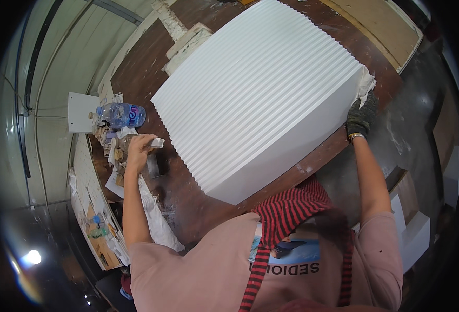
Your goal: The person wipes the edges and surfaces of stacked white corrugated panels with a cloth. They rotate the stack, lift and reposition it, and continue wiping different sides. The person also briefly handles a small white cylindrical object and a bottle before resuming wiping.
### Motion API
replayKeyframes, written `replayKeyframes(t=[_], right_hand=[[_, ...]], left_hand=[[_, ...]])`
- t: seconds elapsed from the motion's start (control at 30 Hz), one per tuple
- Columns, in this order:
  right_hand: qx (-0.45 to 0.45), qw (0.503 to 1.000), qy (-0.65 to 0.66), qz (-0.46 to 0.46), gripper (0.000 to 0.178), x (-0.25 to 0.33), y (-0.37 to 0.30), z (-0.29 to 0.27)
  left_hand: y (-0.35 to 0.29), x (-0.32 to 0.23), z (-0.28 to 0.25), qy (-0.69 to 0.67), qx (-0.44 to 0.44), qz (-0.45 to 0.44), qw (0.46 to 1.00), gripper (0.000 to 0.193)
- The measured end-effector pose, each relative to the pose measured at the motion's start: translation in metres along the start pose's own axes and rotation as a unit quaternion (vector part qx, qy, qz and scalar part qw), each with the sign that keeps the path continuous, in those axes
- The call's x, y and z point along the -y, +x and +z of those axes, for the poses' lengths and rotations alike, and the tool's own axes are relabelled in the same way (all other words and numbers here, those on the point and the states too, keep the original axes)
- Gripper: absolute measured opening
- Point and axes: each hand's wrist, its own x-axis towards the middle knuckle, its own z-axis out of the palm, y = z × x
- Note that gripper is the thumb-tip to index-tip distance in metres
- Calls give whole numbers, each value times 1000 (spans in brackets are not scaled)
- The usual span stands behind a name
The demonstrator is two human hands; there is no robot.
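A large white panel piece with a ribbed top (260, 73) and a smooth front side lies across the brown worktable before me. My left hand (139, 151), bare, is closed on a small white block (157, 142) just off the panel's left edge, apart from it. At the panel's right corner, my right hand (362, 115) wears a dark knit glove. Its fingers are closed round a crumpled white cloth (365, 86), which presses against that corner.
Clear plastic bottles (125, 114) stand left, among scraps and a jar. White cloth (159, 221) hangs near the table's left edge. A whitish crusted block (190, 44) sits behind the panel. White boards (416, 234) lean at lower right. A brown board (377, 28) lies far right.
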Motion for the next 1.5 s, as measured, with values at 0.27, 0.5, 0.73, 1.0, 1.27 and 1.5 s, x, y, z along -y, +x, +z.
replayKeyframes(t=[0.27,0.5,0.73,1.0,1.27,1.5], right_hand=[[-15,999,-41,-5,50,0,-3,2],[63,992,73,79,48,36,4,-31],[96,992,57,52,66,28,18,-41],[72,988,121,71,63,29,13,-32],[20,987,132,84,63,31,11,-27],[23,986,142,84,62,30,10,-18]], left_hand=[[96,-111,42,-81,50,180,979,40],[290,-221,106,-234,156,286,916,44],[445,-317,162,-184,180,325,910,41],[409,-282,144,-8,97,340,935,45],[373,-258,130,40,89,321,942,50],[371,-260,133,21,94,312,945,51]])
